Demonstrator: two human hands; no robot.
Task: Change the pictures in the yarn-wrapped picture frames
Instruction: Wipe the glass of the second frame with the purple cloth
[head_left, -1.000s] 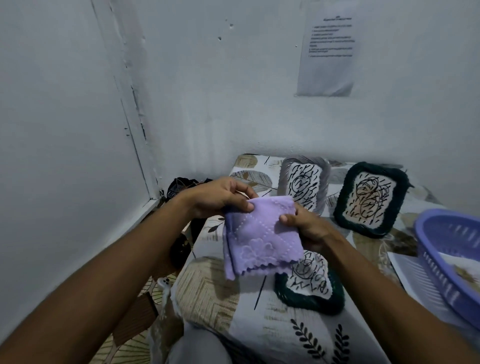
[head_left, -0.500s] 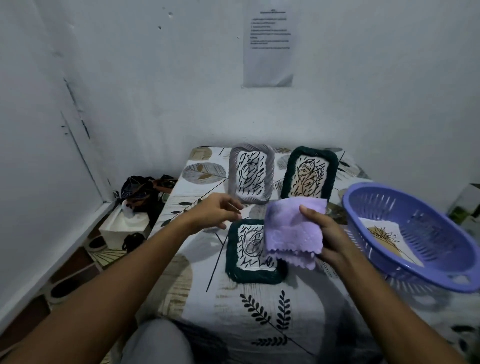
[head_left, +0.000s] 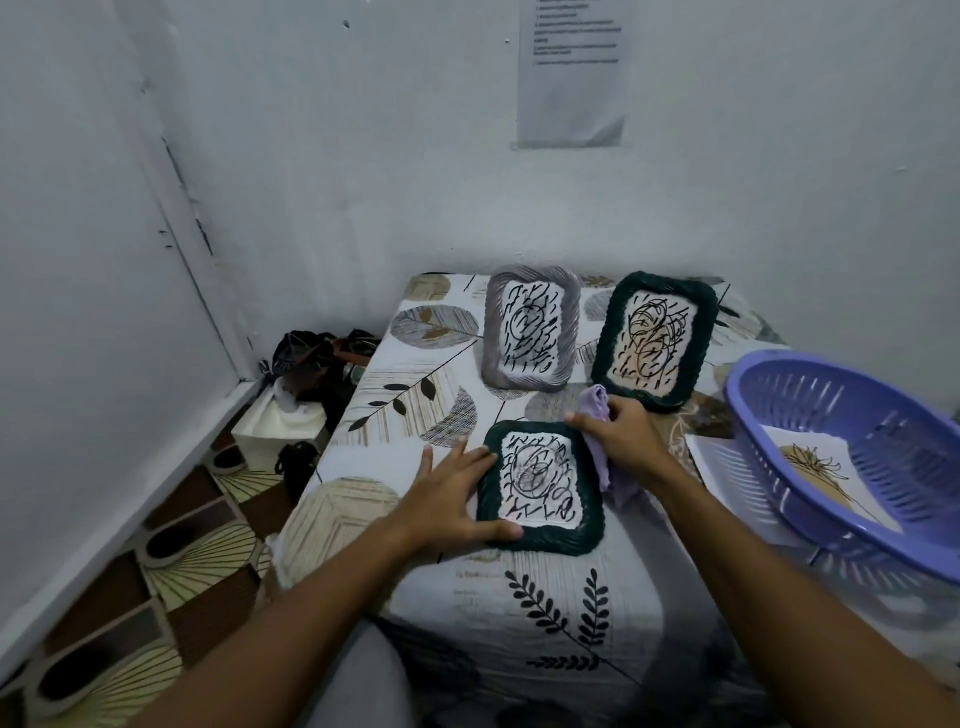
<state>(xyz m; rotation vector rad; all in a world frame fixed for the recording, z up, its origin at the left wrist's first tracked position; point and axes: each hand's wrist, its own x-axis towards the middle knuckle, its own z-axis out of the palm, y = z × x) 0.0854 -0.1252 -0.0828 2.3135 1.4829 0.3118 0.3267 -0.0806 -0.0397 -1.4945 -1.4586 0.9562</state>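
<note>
A dark green yarn-wrapped frame (head_left: 540, 488) lies flat on the table with a scribbled picture in it. My left hand (head_left: 452, 499) rests on its left edge, fingers spread, thumb over the bottom rim. My right hand (head_left: 623, 441) is closed on a crumpled purple cloth (head_left: 597, 421) at the frame's upper right corner. Behind stand a grey yarn-wrapped frame (head_left: 530, 327) and a second dark green frame (head_left: 655, 340), both upright with scribbled pictures.
A purple plastic basket (head_left: 831, 410) at the right holds a printed picture (head_left: 815, 467) and sits over a white sheet. The table has a leaf-print cover (head_left: 545, 597). Bags and a white box (head_left: 275, 426) lie on the floor to the left. A paper hangs on the wall.
My left hand let go of the cloth and came down onto the flat green frame. My right hand lowered the cloth, now bunched, to the frame's upper right corner.
</note>
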